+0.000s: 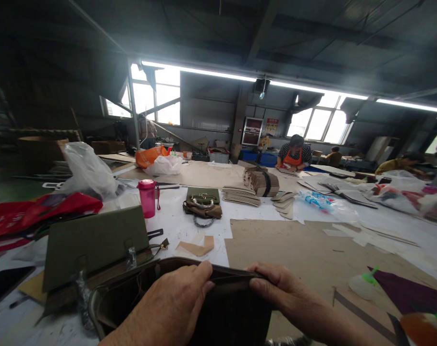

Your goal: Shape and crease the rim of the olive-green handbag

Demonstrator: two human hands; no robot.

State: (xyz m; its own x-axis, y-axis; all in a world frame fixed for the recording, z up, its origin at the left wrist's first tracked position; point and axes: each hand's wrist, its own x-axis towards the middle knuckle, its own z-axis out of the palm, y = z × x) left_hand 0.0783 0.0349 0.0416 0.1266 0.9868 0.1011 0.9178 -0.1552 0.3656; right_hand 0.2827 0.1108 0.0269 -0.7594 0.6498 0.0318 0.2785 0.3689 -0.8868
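Note:
A dark green handbag (pixel 236 310) stands mouth-up at the table's near edge, its dark inside facing me. My left hand (pixel 169 298) pinches the far rim near its middle, thumb on the inner side. At the right corner of that rim, my right hand (pixel 281 288) grips the edge between thumb and fingers. The bag's green flap (pixel 99 242) lies folded out to the left, and a plastic-wrapped handle (pixel 83 298) shows beside it. Much of the bag's lower part is hidden or cut off by the frame.
Beyond are a pink bottle (pixel 147 198), a small green handbag (pixel 203 202) and a tan scrap (pixel 198 246). Stacked grey boards (pixel 260 182) stand farther back. A squeeze bottle (pixel 362 286) lies right, near an amber bottle (pixel 423 329). A person in an orange apron (pixel 292 161) works across the table.

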